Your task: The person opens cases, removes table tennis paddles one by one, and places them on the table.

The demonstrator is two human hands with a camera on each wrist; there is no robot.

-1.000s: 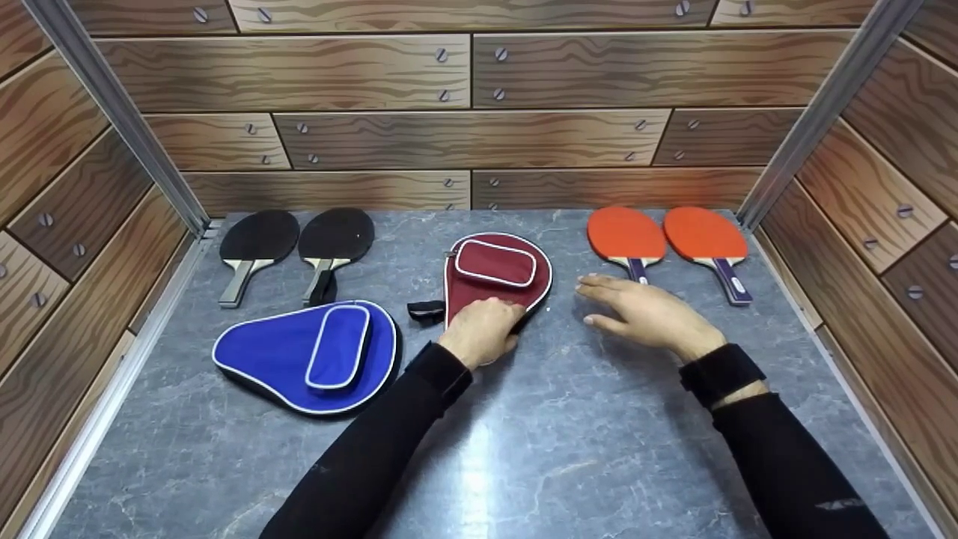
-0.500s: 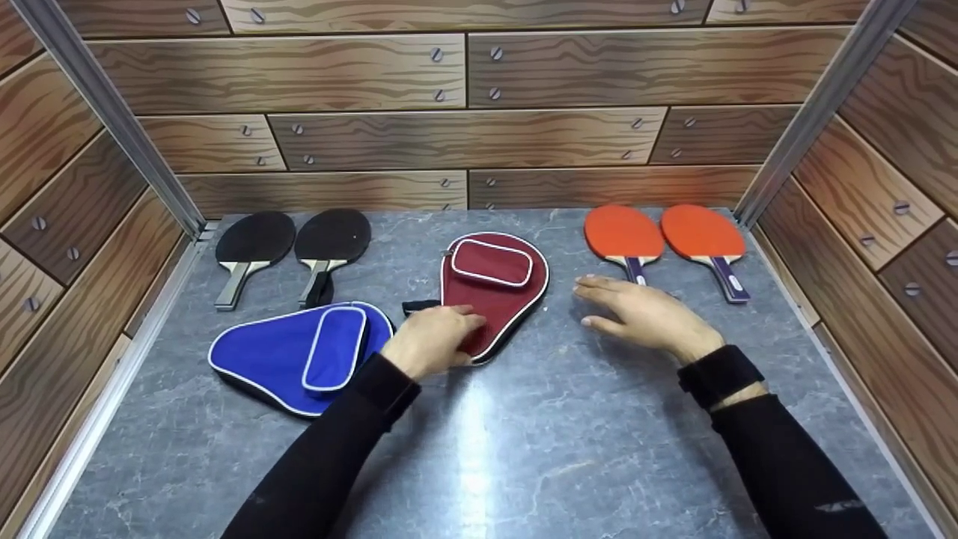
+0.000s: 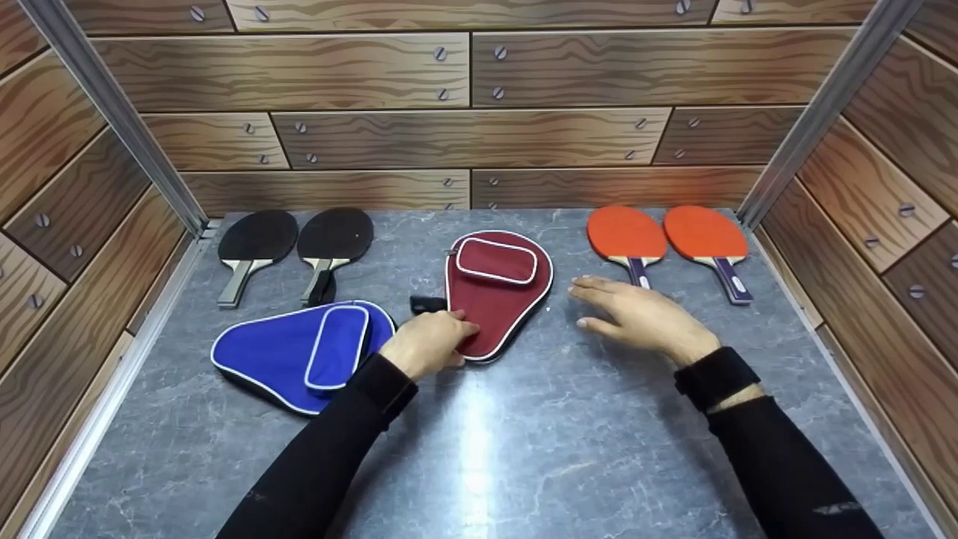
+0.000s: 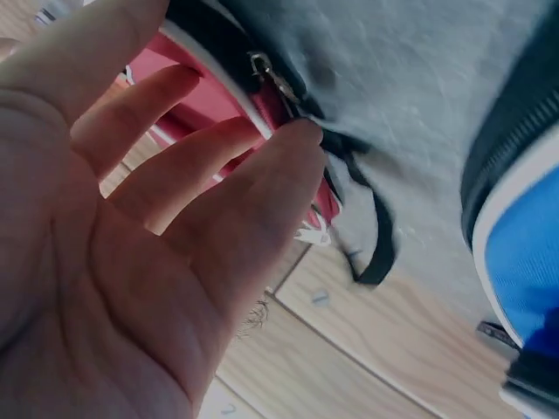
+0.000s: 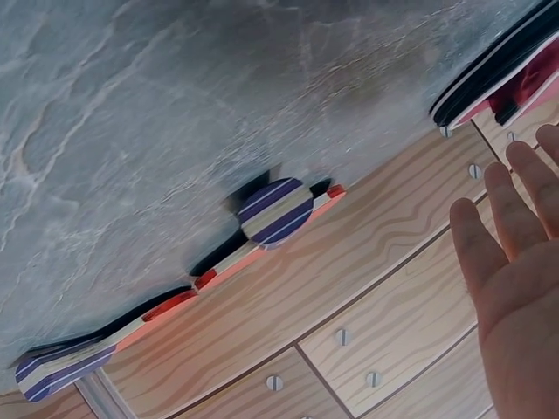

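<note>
A dark red, white-trimmed table tennis bat case [image 3: 498, 307] lies at the middle of the table, its small pocket toward the back wall. My left hand [image 3: 426, 340] is at the case's lower left edge, fingers over the red cloth. In the left wrist view those fingers [image 4: 262, 192] look loosely bent beside the zip edge, not closed round it. A black strap [image 4: 380, 231] hangs off the case's side. My right hand [image 3: 640, 314] hovers with fingers extended, between the red case and the orange bats, holding nothing.
A blue bat case [image 3: 281, 352] lies at left, partly under my left forearm. Behind it are two black bats [image 3: 258, 236]. Two orange bats [image 3: 625, 232] with purple handles lie at the back right. Wood-patterned walls [image 3: 479, 138] enclose the grey table [image 3: 584, 449].
My left hand has moved left from the red case's narrow end to its left edge, uncovering that end. The right hand stays almost in place.
</note>
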